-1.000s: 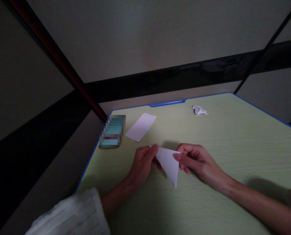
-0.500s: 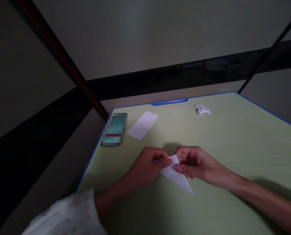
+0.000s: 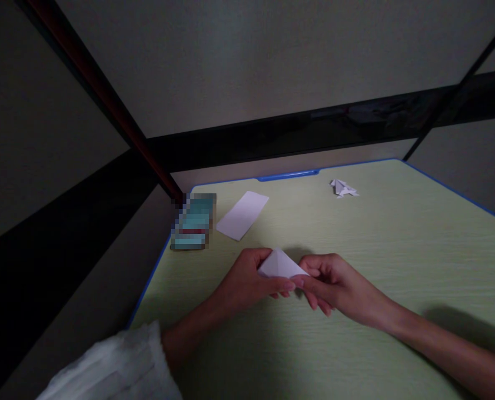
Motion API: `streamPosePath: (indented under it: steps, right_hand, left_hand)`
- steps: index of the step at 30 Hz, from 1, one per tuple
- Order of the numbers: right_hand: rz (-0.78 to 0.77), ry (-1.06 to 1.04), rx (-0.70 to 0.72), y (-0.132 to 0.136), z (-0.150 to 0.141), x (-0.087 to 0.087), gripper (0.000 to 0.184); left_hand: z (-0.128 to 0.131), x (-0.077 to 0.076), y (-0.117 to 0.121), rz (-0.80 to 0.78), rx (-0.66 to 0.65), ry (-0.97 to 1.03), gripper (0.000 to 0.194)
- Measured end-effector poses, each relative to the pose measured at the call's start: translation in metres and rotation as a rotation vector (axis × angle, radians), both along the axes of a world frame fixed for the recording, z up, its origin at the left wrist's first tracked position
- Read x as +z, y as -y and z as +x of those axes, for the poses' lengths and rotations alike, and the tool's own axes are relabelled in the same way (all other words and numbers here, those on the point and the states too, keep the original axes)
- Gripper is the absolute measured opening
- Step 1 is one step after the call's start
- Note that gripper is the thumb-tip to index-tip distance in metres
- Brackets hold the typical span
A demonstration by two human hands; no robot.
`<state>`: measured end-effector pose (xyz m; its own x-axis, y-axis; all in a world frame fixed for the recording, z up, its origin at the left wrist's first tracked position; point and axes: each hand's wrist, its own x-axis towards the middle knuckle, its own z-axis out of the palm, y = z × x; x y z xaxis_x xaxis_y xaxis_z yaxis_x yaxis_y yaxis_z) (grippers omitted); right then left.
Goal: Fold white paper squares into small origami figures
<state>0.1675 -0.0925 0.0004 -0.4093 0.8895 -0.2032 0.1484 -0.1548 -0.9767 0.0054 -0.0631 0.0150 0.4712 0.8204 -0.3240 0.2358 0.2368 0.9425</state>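
Observation:
A folded piece of white paper (image 3: pixel 279 263) is held between both hands above the table, its peak pointing away from me. My left hand (image 3: pixel 250 280) grips its left side, with the thumb along the near edge. My right hand (image 3: pixel 334 283) pinches the right corner between thumb and fingers. The two thumb tips nearly meet at the paper's near edge. Fingers behind and beneath the paper are partly hidden.
On the pale green table (image 3: pixel 397 250) lie a flat white paper rectangle (image 3: pixel 243 215) and a small folded paper figure (image 3: pixel 342 188). A pixelated teal object (image 3: pixel 194 221) rests at the left edge. A blue handle-like strip (image 3: pixel 289 175) lines the far edge, near the wall.
The folded paper has been turned: its point hung down toward the lower right before, and now a peak faces away. Both thumbs have shifted to its near edge.

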Motion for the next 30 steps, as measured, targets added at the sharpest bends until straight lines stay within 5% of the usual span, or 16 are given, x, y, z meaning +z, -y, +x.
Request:
streamPosePath:
  steps: [6,10,15,22,30]
  right_hand:
    - [-0.104,-0.057,0.023,0.003,0.002,0.004,0.029]
    - [-0.107,-0.020,0.032,0.004,0.001,0.003,0.029]
    - [-0.059,0.033,0.050,0.008,-0.003,-0.003,0.027]
    - [-0.022,-0.006,0.068,0.006,-0.007,-0.002,0.030]
    - [0.010,-0.031,0.061,0.005,-0.002,0.000,0.020]
  left_hand:
    - [-0.004,0.000,-0.001,-0.114,-0.106,0.086,0.016]
    - [-0.007,0.000,-0.006,0.072,-0.176,-0.030,0.011]
    - [-0.006,-0.001,-0.003,0.342,-0.088,-0.191,0.022]
    - [0.001,-0.002,0.008,0.421,0.068,-0.154,0.027]
    - [0.000,0.001,0.007,0.442,-0.119,-0.136,0.026]
